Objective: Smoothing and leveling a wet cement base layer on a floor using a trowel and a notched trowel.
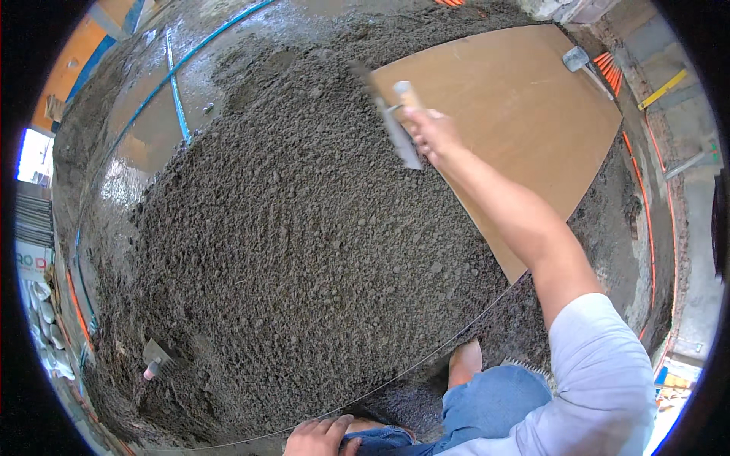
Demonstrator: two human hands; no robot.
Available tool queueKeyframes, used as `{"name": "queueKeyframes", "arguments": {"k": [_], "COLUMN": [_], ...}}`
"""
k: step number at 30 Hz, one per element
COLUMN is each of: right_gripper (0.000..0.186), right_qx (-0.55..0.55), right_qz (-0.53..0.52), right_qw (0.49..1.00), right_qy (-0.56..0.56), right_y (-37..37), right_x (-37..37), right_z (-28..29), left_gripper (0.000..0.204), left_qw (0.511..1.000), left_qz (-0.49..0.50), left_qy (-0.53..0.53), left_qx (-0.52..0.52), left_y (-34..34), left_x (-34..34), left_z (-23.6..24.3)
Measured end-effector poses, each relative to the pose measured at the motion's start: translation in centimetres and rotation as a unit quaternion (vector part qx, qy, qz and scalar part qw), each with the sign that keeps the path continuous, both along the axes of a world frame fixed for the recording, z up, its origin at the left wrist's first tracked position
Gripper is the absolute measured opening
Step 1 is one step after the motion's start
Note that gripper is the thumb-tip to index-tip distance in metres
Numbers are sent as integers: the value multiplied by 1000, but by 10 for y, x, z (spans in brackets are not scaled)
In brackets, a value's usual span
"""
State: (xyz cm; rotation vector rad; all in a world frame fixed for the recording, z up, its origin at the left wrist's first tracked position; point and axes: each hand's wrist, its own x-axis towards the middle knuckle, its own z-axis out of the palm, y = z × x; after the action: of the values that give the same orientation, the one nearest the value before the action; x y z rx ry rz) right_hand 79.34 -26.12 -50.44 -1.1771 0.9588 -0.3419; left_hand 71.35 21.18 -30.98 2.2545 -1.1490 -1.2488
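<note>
My right hand [435, 137] is closed on the handle of a finishing trowel [403, 142], slightly blurred by motion. Its long metal blade lies at the border between the crumbly grey mortar bed [304, 228] and a large tan slab [525, 99]. Whether the blade touches the slab's edge, I cannot tell. My left hand [319, 437] rests on my bent knee at the bottom edge, holding nothing, its fingers laid over the leg. At the lower left, a second trowel [157, 357] with a pale handle sits in the mortar.
A mallet [576, 59] lies on the slab's far right corner. A thin string [456, 332] crosses in front of my legs. Blue tubes [179, 99] run over wet floor at the far left. Orange pipes [642, 197] and a yellow bar [661, 89] are along the right wall.
</note>
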Motion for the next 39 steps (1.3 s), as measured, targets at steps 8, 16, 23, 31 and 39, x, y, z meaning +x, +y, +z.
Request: {"name": "queueKeyframes", "arguments": {"k": [8, 16, 23, 31, 39], "right_gripper": [25, 23, 24, 18, 22], "right_qx": [-193, -177, -181, -188, -76], "right_qz": [169, 134, 140, 175, 177], "right_qw": [958, 954, 953, 929, 915], "right_qy": [129, 201, 200, 266, 355], "right_y": [-20, -40, -38, -32, -25], "right_x": [44, 55, 65, 81, -14], "right_z": [86, 107, 100, 106, 126], "left_gripper": [36, 36, 37, 39, 40], "left_qw": [999, 997, 996, 996, 999], "left_qz": [29, 52, 63, 48, 2], "left_qy": [11, -20, -16, -19, 12], "left_qx": [-17, -56, -62, -73, -35], "left_y": [28, 43, 46, 45, 58], "left_x": [-1, -1, -3, -5, -11], "left_z": [13, 16, 15, 18, 26]}}
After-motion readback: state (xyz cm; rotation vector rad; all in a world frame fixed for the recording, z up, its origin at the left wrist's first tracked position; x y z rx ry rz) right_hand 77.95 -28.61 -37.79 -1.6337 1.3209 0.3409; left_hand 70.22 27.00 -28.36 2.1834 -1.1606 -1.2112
